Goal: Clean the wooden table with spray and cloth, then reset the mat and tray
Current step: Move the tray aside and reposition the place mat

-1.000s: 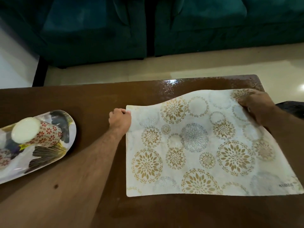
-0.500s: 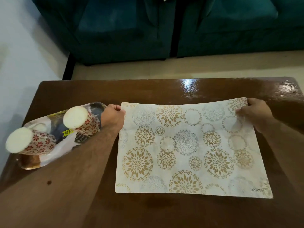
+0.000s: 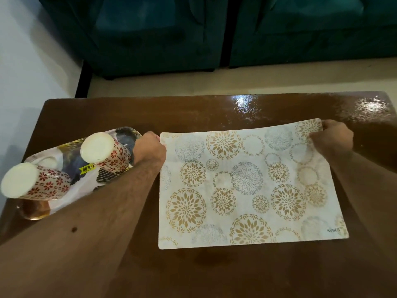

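A white mat (image 3: 247,186) with gold and grey flower circles lies nearly flat on the brown wooden table (image 3: 193,112). My left hand (image 3: 149,147) grips its far left corner. My right hand (image 3: 332,138) pinches its far right corner, which is raised slightly off the wood. Left of the mat sits an oval patterned tray (image 3: 71,168) holding two upside-down cups, one near my left hand (image 3: 105,150) and one at the tray's left end (image 3: 32,183). My left hand is right beside the tray's far end.
The table's far right part (image 3: 369,106) shines wet. A dark teal sofa (image 3: 193,33) stands beyond the table across a strip of pale floor (image 3: 214,82). A white wall (image 3: 25,61) runs along the left. A shiny gold object (image 3: 34,208) peeks from under the tray's near end.
The mat has been drawn left and laid flatter; its raised far edge has dropped. The view has shifted, bringing the whole tray and the second cup into sight.
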